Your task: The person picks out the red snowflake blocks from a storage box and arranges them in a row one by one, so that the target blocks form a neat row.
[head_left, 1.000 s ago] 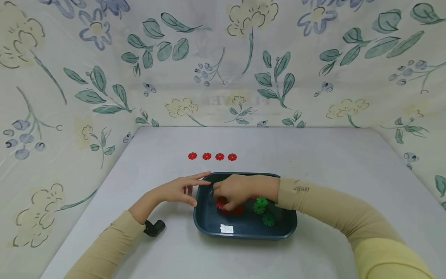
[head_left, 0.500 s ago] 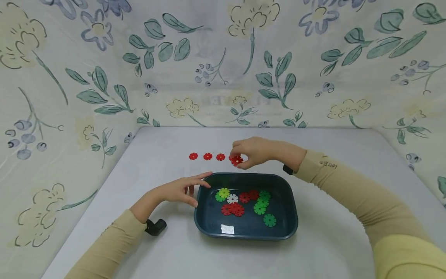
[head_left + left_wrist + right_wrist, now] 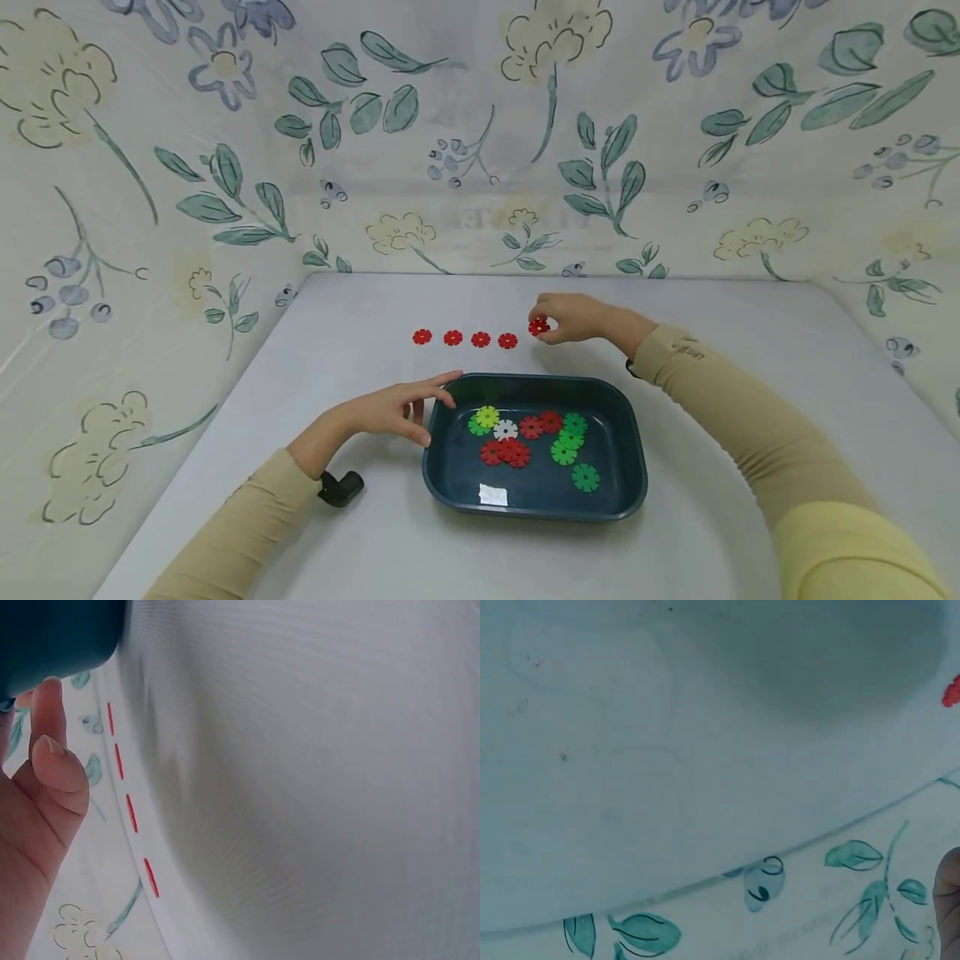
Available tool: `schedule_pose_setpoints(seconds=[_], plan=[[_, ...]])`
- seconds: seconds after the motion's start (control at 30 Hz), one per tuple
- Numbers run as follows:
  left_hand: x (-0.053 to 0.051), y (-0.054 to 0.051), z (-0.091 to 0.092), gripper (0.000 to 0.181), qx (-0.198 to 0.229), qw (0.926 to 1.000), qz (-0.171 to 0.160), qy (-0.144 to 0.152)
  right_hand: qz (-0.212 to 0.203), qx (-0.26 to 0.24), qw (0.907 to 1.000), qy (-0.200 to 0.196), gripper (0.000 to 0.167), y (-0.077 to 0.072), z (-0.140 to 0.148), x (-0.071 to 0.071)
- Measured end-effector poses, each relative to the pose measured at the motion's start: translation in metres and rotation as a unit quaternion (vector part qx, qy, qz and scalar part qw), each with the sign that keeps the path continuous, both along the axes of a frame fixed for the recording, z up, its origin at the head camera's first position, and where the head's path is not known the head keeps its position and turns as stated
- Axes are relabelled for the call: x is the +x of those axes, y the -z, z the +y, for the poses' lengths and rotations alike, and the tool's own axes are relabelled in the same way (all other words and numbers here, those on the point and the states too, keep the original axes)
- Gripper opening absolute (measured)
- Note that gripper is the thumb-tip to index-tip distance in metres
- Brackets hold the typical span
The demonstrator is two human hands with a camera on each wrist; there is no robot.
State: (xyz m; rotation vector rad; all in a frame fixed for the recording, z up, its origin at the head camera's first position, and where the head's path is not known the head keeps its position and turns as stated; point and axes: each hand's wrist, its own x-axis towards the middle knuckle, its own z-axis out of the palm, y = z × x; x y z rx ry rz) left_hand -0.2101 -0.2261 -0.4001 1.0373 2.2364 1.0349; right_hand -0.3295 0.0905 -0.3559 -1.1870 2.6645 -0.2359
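Note:
The right hand pinches a red notched disc above the table, right of a row of several red discs. At the right wrist view's edge, part of that hand and some red show. The left hand touches the left rim of the dark blue tray, its fingers spread. In the left wrist view, the left hand lies beside the tray's wall. Inside the tray are a white disc, several red discs and several green ones.
The white table ends at a floral-patterned cloth behind it. A black device sits at the left wrist. Near the tray's upper left corner lies a yellow-green disc.
The right hand came out of the tray with a red disc, passed over the row's right end and moved further right. The left hand stays at the rim.

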Motion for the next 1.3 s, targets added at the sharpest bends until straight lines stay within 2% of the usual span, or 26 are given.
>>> schedule_pose_setpoints(seconds=[0.23,0.47,0.77,1.3], plan=[[-0.001,0.004,0.0,0.052,0.01,0.9998,-0.014,-0.005,0.005,0.01,0.9997,0.021,0.035,0.025,0.0,-0.005],[-0.002,0.003,0.002,0.048,0.011,0.9998,-0.014,-0.003,-0.012,0.029,0.9982,0.052,0.037,0.036,0.0,-0.01],[-0.002,0.001,0.004,0.05,0.004,0.9997,-0.022,-0.007,-0.002,0.032,0.9991,0.028,0.034,0.054,-0.001,-0.018],[-0.001,0.001,0.001,0.05,0.003,0.9996,-0.025,-0.011,-0.025,0.018,0.9984,0.047,0.032,0.052,-0.007,-0.014]])
